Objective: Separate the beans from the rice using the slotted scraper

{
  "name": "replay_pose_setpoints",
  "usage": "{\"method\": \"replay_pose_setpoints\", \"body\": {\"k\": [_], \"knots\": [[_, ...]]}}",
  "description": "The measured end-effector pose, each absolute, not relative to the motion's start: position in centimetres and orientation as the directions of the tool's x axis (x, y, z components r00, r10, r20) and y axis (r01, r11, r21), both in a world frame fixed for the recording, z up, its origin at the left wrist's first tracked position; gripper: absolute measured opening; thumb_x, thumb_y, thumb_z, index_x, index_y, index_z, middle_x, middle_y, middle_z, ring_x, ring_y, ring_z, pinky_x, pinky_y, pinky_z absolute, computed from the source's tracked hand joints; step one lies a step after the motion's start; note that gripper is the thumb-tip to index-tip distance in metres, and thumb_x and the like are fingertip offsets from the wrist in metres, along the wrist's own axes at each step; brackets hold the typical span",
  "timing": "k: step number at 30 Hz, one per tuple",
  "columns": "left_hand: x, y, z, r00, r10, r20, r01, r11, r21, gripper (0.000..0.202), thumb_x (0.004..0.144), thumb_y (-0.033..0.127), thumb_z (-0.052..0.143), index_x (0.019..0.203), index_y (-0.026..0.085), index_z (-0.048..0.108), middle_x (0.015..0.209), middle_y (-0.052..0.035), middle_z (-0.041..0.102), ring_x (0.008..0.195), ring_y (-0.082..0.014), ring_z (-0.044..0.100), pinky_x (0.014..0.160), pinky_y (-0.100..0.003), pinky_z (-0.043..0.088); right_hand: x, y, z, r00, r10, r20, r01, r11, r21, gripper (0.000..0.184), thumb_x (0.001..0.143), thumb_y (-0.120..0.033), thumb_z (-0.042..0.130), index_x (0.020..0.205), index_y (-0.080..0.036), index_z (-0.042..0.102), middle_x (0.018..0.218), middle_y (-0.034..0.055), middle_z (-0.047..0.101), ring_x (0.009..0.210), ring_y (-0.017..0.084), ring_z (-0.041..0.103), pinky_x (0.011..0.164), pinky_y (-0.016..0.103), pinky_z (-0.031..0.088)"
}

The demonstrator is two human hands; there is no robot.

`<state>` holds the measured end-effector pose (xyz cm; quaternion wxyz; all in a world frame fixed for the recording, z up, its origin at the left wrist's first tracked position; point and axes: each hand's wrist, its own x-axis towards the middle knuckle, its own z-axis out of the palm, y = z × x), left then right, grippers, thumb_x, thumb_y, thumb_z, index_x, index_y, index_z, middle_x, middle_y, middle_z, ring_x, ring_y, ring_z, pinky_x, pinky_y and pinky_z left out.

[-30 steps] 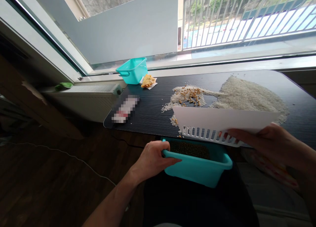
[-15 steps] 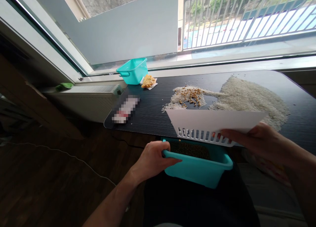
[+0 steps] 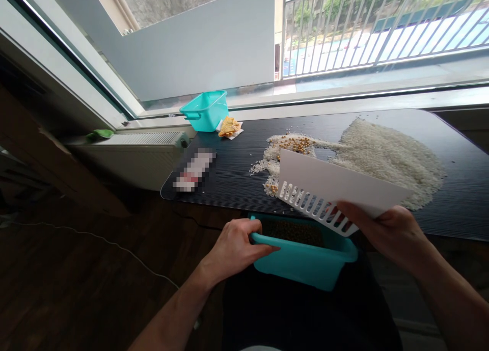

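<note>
My left hand (image 3: pixel 239 245) grips the left rim of a turquoise plastic bin (image 3: pixel 301 264) at the table's front edge. Brownish grains (image 3: pixel 296 231) lie inside this bin. In my right hand (image 3: pixel 382 228) is a white slotted plastic panel (image 3: pixel 336 185), held tilted above the bin and the table edge. Behind the panel, small golden beans or peas (image 3: pixel 296 143) lie mixed with white rice (image 3: pixel 267 163), partly hidden by it. A large heap of rice (image 3: pixel 385 157) spreads over the table to the right.
The dark table (image 3: pixel 237 172) stands against a window. A second turquoise bin (image 3: pixel 208 114) sits at its back left corner, beside a folded yellow cloth-like or pastry-like item (image 3: pixel 229 127). A blurred pale object (image 3: pixel 194 170) lies at the left. A radiator (image 3: pixel 141 144) is beyond.
The panel's left end has swung rightward and up, its slotted edge now slanting down to the right. More rice and a few golden pieces show near the table's front. My left hand stays on the rim.
</note>
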<state>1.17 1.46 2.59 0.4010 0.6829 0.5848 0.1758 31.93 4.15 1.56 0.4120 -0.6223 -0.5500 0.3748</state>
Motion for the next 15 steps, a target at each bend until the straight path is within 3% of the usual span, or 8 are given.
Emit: {"method": "replay_pose_setpoints", "body": {"k": [3,9,15], "knots": [[1.2,1.5,2.4,0.25,0.938,-0.238,0.66,0.015,0.751,0.049,0.082,0.04,0.086,0.062,0.023,0.045,0.067,0.0065,0.046,0.071,-0.015,0.046,0.068,-0.029,0.031,32.6,4.3,0.3,0.209,0.978,0.012,0.416,-0.078,-0.906,0.05,0.069,-0.076,0.085,0.075,-0.026,0.086,0.082,0.0085,0.088,0.084,0.039,0.086,0.077,0.049,0.073],[1.3,1.5,2.6,0.243,0.939,-0.243,0.675,0.016,0.738,0.047,0.08,0.036,0.086,0.062,0.023,0.044,0.066,0.0069,0.045,0.071,-0.015,0.046,0.068,-0.029,0.031,32.6,4.7,-2.2,0.357,0.928,0.105,0.452,-0.074,-0.889,0.05,0.073,-0.077,0.08,0.07,-0.027,0.084,0.071,0.0075,0.084,0.075,0.038,0.085,0.062,0.044,0.068],[1.4,1.5,2.7,0.232,0.942,-0.245,0.676,0.025,0.736,0.046,0.078,0.033,0.087,0.061,0.023,0.045,0.065,0.0069,0.047,0.07,-0.0151,0.047,0.067,-0.029,0.031,34.8,4.7,-1.8,0.535,0.817,0.216,0.517,-0.115,-0.848,0.044,0.072,-0.073,0.081,0.068,-0.029,0.084,0.073,0.006,0.086,0.086,0.04,0.087,0.072,0.045,0.069]]}}
